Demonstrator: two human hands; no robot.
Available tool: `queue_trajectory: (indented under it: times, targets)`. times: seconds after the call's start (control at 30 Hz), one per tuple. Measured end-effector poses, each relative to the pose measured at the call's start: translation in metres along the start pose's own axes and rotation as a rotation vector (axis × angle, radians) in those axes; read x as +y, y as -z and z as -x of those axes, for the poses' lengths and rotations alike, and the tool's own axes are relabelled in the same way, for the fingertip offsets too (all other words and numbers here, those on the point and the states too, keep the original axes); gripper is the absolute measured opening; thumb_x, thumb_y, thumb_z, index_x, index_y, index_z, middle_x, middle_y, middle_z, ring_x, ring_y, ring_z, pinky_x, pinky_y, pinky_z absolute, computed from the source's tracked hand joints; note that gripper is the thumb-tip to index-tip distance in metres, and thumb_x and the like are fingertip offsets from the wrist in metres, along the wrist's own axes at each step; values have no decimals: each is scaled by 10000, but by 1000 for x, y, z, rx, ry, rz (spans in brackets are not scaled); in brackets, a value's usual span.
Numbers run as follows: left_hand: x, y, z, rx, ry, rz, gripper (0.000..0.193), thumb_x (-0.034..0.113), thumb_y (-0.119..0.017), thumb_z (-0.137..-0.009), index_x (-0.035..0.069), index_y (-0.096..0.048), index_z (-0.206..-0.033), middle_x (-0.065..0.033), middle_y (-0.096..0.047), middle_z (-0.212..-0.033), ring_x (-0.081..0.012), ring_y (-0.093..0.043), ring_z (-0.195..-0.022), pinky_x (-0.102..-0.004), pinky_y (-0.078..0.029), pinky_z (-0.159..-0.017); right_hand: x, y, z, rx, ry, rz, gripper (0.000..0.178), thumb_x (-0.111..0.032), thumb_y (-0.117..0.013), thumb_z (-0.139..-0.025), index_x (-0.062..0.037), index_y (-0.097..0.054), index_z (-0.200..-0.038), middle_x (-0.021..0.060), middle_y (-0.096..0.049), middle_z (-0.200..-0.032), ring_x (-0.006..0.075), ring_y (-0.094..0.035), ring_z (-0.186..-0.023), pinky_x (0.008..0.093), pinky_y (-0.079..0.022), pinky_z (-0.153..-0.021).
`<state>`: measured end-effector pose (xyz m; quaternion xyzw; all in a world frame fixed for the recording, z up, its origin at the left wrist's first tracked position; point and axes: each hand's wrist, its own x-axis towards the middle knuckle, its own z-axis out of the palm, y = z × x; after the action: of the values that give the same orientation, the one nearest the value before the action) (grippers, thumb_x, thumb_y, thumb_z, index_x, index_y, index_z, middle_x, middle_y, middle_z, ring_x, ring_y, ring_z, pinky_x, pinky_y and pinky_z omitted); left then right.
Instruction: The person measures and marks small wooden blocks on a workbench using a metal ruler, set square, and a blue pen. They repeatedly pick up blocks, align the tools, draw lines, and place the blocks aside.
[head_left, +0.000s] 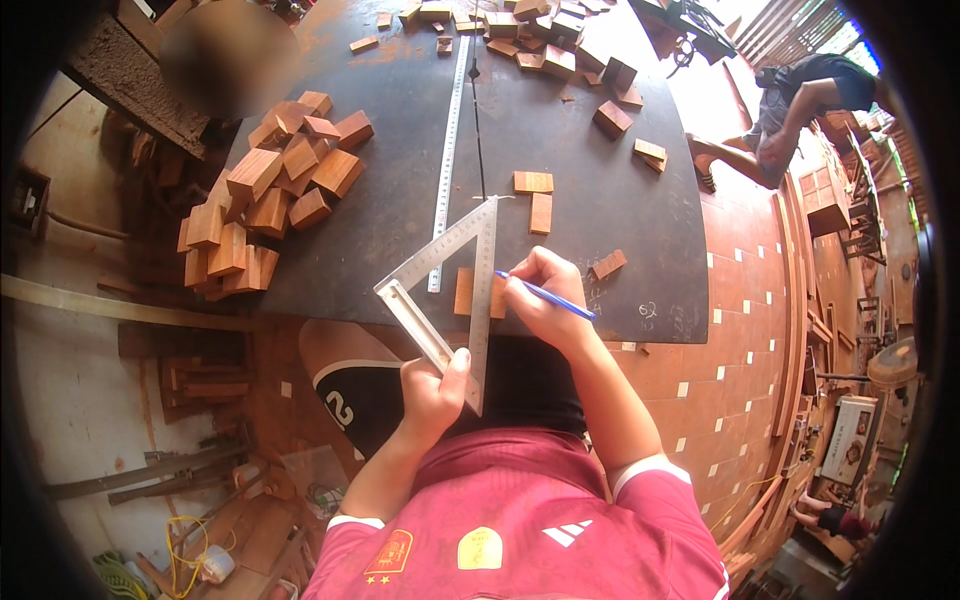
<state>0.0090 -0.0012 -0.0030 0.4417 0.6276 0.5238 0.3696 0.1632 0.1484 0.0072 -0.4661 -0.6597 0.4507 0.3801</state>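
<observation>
My left hand (436,391) grips the near corner of a silver triangular speed square (483,290), thumb on top. The square lies across a reddish wood block (465,292) near the front edge of the dark table. A blue pen (560,300) is pinched in my right hand (547,295), its tip close to the square's long right edge. That hand partly hides the block's right side. Beyond the square, a long steel ruler (452,150) lies lengthwise on the table. Two small blocks (533,182) rest just ahead of my right hand.
On the table's left is a heap of wood blocks (295,160); several more blocks (557,62) are scattered along the far right. A lone block (608,264) lies right of my hand. Another person (800,120) bends down beyond the table's right side, over the tiled floor (735,300).
</observation>
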Motion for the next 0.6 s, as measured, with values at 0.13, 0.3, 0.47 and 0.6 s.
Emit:
queue_trajectory:
  times: [0.13, 0.3, 0.47, 0.6]
  targets:
    - [-1, 3, -1, -19, 4, 8, 313, 134, -653, -978, -5, -643, -697, -52, -570, -561, -112, -543, -525, -319, -426, -515, 1, -1, 1, 8, 8, -9, 195, -126, -744, -815, 21, -625, -770, 110, -658, -659, 126, -595, -604, 321, -492, -571]
    - [3, 6, -3, -23, 21, 33, 332, 140, -655, -983, -4, -627, -684, -28, -543, -560, -88, -498, -535, -315, -407, -510, -1, 0, 0, 3, 3, -5, 187, -120, -738, -815, 23, -624, -777, 109, -655, -659, 126, -589, -600, 321, -491, -571]
    - [1, 5, -3, -16, 3, 24, 351, 141, -653, -987, 3, -605, -667, -11, -523, -557, -75, -470, -540, -309, -389, -506, 1, 0, 1, 8, 4, -1, 187, -119, -738, -816, 27, -626, -782, 107, -656, -661, 114, -594, -611, 317, -493, -573]
    - [-4, 7, -1, -25, 15, 26, 352, 138, -650, -989, 8, -606, -664, -8, -521, -558, -69, -472, -547, -302, -386, -507, -1, 0, 1, -12, -20, -33, 186, -115, -738, -819, 31, -628, -786, 111, -661, -669, 109, -599, -620, 312, -499, -580]
